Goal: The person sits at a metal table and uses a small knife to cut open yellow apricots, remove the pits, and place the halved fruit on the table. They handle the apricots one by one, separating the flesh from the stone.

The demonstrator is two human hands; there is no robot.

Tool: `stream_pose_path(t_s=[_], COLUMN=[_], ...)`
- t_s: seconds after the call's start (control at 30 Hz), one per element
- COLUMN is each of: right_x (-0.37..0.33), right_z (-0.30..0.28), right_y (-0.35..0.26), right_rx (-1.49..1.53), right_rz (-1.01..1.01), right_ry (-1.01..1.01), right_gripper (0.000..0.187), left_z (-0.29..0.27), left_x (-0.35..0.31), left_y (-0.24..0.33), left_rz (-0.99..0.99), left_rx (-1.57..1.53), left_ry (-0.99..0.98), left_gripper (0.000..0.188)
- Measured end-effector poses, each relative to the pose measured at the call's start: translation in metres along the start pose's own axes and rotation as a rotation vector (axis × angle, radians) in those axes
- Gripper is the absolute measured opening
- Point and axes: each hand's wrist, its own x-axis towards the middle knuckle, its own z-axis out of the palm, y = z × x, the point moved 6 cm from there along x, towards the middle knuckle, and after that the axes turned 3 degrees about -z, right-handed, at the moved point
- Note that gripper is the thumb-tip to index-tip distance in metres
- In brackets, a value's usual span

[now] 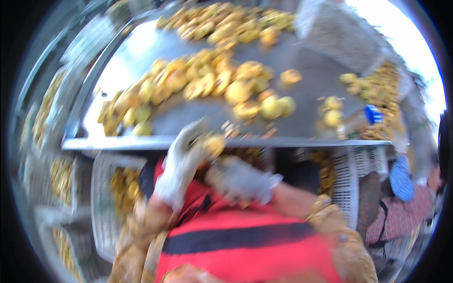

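Note:
My left hand, in a white glove, is closed on a yellow peach just over the near edge of the metal table. Close beside it, lower and to the right, my right hand is also gloved, its fingers curled in toward the peach. Motion blurs it, and whatever it may grip cannot be made out. Beyond my hands a long heap of yellow peaches, many of them cut in half, spreads across the tabletop. Small pinkish-brown scraps lie by the table's raised front edge.
A second peach heap lies farther back. On the right are a clear container with a blue lid and a pile of small brown pieces. White crates of fruit stand below the table. Another person's patterned sleeve shows at right.

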Motion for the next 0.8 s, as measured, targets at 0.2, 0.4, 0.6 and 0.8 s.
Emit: stream_pose_path(t_s=[0.2,0.4,0.6,0.8], right_x=[-0.011,-0.032,-0.029,-0.031], right_z=[0.037,0.065,0.060,0.061], right_y=[-0.033,-0.057,-0.042,-0.043], right_rx=[-0.205,-0.329,-0.127,-0.057], right_rz=[0.179,0.167,0.182,0.174], right_ry=[0.332,0.350,0.287,0.272], right_gripper=[0.017,0.012,0.010,0.011], left_z=[-0.003,0.006,0.008,0.016], left_x=[-0.003,0.005,0.002,0.008], left_y=[-0.011,0.002,-0.004,0.014], left_rz=[-0.117,-0.204,-0.220,-0.142], left_rx=[-0.125,-0.012,0.003,0.102], left_ry=[0.025,-0.133,-0.148,-0.229], left_gripper=[0.043,0.040,0.040,0.036])
